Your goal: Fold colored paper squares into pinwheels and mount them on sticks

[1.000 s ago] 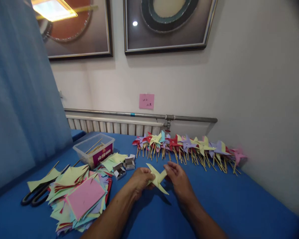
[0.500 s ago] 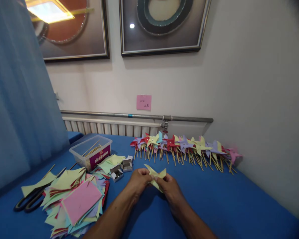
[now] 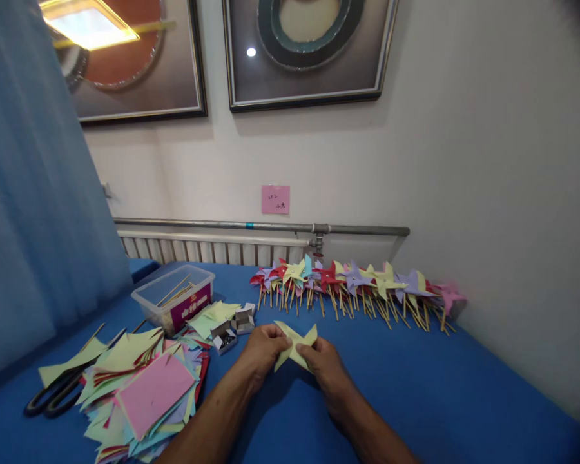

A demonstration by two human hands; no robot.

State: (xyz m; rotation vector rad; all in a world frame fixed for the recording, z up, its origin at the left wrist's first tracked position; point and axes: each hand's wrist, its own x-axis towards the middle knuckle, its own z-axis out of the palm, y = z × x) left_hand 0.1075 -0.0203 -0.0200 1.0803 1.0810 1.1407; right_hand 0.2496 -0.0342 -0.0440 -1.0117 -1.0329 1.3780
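Note:
A pale yellow paper pinwheel [image 3: 294, 346], its pointed blades turned in toward the middle, is held up between both hands above the blue table. My left hand [image 3: 265, 351] pinches its left side between thumb and fingers. On the other side, my right hand [image 3: 325, 362] grips it with the thumb lying near the centre. No stick shows on this pinwheel. Just left of my left hand stand two small open cardboard boxes, the nearer box [image 3: 223, 337] holding small dark pieces and the farther box [image 3: 244, 319] close behind it.
Finished pinwheels [image 3: 357, 280] on sticks lie in a long row at the back right. A clear plastic tub [image 3: 174, 298] holds sticks. Piled coloured paper [image 3: 154, 393] and black-handled scissors [image 3: 60, 390] lie at left. A pipe [image 3: 212, 225] runs along the wall above a radiator.
The yellow pinwheel has spread flatter and its blades stand out more clearly. Both hands still grip it, and my left thumb has shifted toward its left side. The camera view has moved slightly.

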